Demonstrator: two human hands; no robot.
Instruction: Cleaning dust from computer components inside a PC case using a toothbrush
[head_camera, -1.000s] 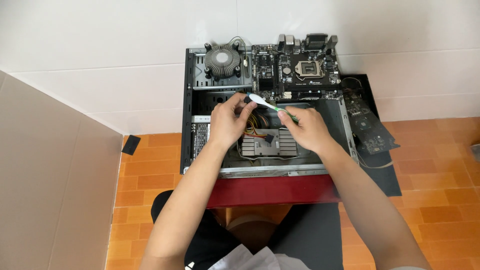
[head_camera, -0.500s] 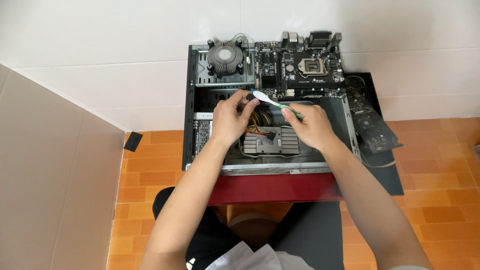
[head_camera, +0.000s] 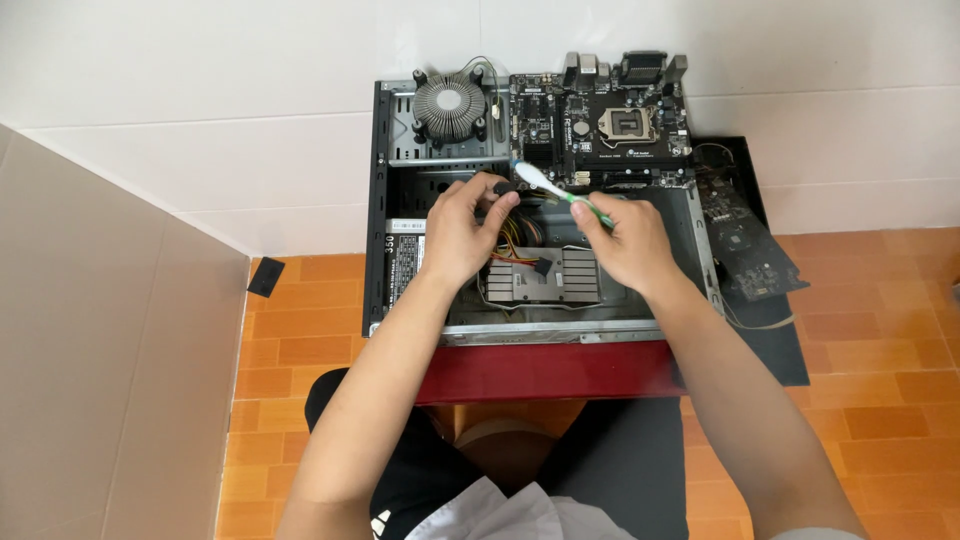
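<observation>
We sit on the orange tiled floor (head_camera: 300, 340) with an open computer case (head_camera: 540, 250) lying flat before us, its red front edge (head_camera: 545, 368) nearest our knees, so that the whole interior faces up and both hands can reach in from above. Our right hand (head_camera: 628, 245) is closed around the green handle of a toothbrush (head_camera: 560, 192), gripping it low near the end so the white bristled head (head_camera: 527, 175) reaches forward and to the left, over the far part of the case interior. Our left hand (head_camera: 462, 232) is curled, its fingers pinched on a small black connector (head_camera: 505, 188) at the end of the bundle of coloured cables (head_camera: 515, 235), apparently lifting it up just beside the brush head so the bristles can get at it. Below the hands a grey metal drive cage (head_camera: 545, 280) sits on the case floor, and the power supply (head_camera: 405, 262) lies along the left wall. A bare motherboard (head_camera: 600, 125) rests across the far end of the case, flat and face up, with a round finned cooler (head_camera: 450, 105) beside it on the left; both seem parked there out of the way. A dark graphics card (head_camera: 745, 240) lies on a black mat (head_camera: 780, 330) to the right, well apart from our hands. A small black piece (head_camera: 266, 276) lies on the tiles by the brown board (head_camera: 110, 380) at left.
</observation>
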